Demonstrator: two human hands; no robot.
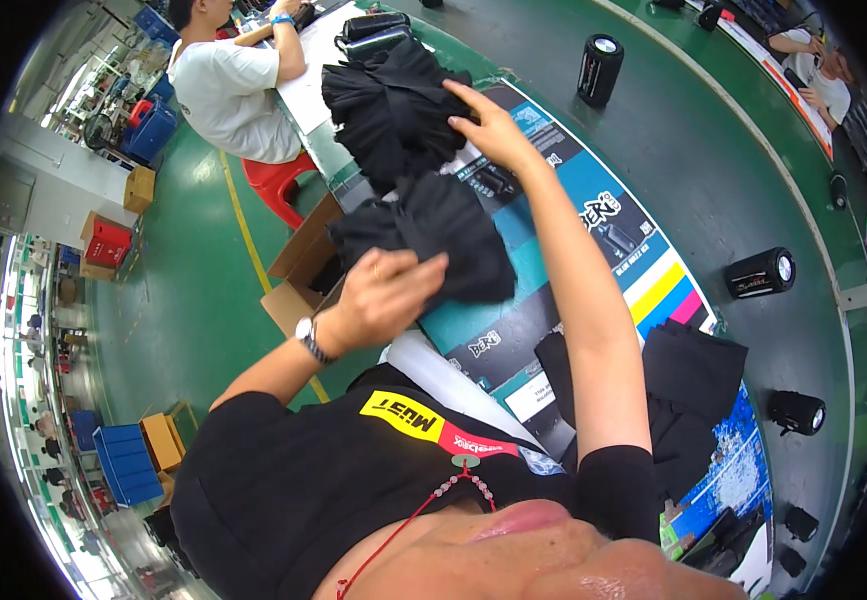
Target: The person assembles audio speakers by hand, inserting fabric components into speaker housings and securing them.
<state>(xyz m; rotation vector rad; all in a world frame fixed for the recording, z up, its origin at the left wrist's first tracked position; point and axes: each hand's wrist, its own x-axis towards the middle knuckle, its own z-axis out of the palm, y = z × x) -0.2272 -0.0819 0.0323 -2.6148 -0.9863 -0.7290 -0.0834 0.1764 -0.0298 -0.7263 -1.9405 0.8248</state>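
My left hand [383,295], with a watch at the wrist, has its fingers curled over the near side of a bundle of black cloth pieces [463,235]. A band of the same dark fabric appears to run across that bundle. Just beyond it, a thicker pile of folded black cloth [393,115] lies on the table. At the right edge of this pile rests my right hand [493,130], thumb and forefinger stretched out and apart, the fingertips at the fabric. The far fingers of my right hand are partly hidden.
Printed sheets [573,200] cover the table. More black cloth [693,370] lies near my right elbow. Black cylindrical speakers [601,70] stand along the green conveyor at right. An open cardboard box [303,250] sits below the left edge. A co-worker [233,80] sits on a red stool [275,185].
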